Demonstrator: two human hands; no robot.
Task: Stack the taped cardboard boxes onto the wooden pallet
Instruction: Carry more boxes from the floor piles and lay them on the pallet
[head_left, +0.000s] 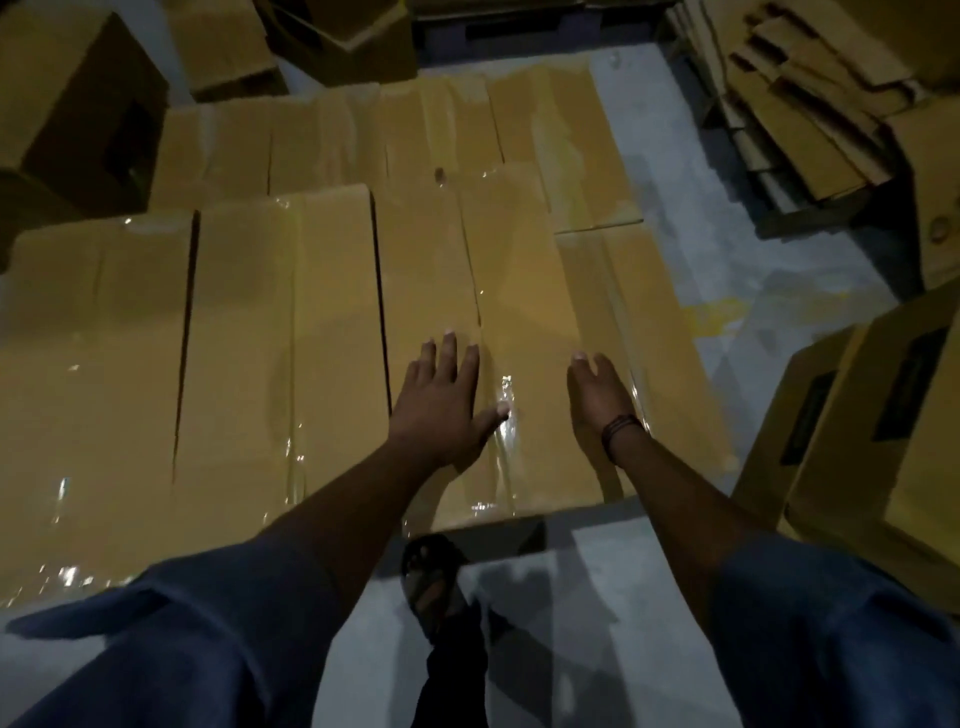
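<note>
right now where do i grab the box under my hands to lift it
Probably the near end and right side, from where you stand. The box runs away from you; its left side sits close against the next box, but the right edge by the right hand is open. The left hand lies flat on top.

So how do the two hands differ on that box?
The left hand lies flat, palm down, fingers spread, beside the tape seam; the right hand sits at the right edge, turned sideways. Only the right wrist wears a band. Both touch the same taped box.
</note>
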